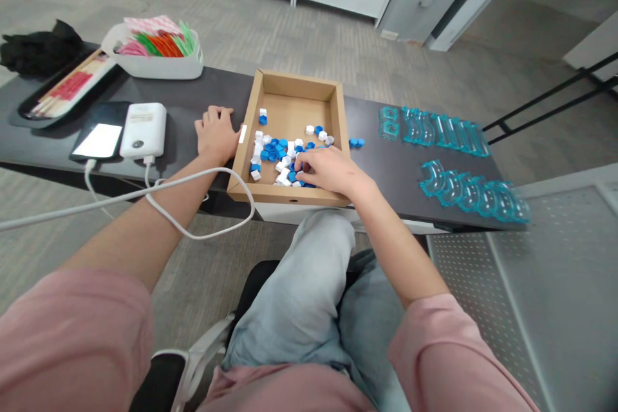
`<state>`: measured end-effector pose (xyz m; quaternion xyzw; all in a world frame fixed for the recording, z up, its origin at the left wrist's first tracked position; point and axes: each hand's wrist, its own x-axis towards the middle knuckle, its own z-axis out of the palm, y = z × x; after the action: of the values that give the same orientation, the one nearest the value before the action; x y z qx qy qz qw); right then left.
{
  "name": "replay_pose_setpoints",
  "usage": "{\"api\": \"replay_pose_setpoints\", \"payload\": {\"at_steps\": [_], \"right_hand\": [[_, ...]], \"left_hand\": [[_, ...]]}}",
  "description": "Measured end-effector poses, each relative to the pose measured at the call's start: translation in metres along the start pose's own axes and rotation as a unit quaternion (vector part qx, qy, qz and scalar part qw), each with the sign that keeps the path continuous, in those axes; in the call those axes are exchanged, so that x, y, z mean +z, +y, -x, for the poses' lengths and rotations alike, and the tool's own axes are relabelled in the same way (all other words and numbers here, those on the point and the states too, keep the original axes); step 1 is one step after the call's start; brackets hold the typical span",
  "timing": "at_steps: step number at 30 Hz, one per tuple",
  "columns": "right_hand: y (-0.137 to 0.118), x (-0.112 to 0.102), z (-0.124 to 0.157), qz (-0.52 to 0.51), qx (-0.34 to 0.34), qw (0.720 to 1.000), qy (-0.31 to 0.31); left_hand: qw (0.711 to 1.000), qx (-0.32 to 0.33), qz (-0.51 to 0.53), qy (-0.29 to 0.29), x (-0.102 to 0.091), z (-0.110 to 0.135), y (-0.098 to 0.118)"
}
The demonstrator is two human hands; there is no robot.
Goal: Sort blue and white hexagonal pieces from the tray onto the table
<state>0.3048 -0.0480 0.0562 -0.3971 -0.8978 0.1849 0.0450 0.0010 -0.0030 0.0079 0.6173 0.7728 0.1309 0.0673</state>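
A shallow cardboard box point(345, 135) stands on the dark table, with small blue and white plastic pieces point(274, 149) piled loosely towards its near side. Over its near right part reaches my right hand point(326, 168), the thumb and fingers apart among the pieces; the fingertips are partly hidden by the pile. My left hand point(215, 135) rests on the tabletop just left of the box, fingers loosely spread and holding nothing. Outside the box's right wall lie a few blue pieces point(356, 142).
Rows of clear teal plastic parts point(476, 193) lie on the right. At left are a white power bank point(143, 131), a phone point(99, 135), a black tray point(36, 112) and a white basket of colourful strips point(159, 67). A white cable point(207, 174) crosses my left forearm.
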Motion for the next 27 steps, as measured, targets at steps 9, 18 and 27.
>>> {"api": "replay_pose_setpoints", "payload": {"at_steps": [9,18,27], "right_hand": [[0.015,-0.021,0.035,-0.1,0.01,0.99,0.103],[0.096,-0.005,0.125,-0.195,0.143,0.935,0.26],[0.127,0.028,0.136,-0.247,0.119,0.941,0.201]], "left_hand": [[0.999,0.005,-0.002,-0.037,-0.014,0.006,0.006],[0.999,-0.019,-0.024,-0.032,-0.011,0.002,0.007],[0.999,-0.028,-0.033,-0.023,-0.013,0.002,0.01]]}}
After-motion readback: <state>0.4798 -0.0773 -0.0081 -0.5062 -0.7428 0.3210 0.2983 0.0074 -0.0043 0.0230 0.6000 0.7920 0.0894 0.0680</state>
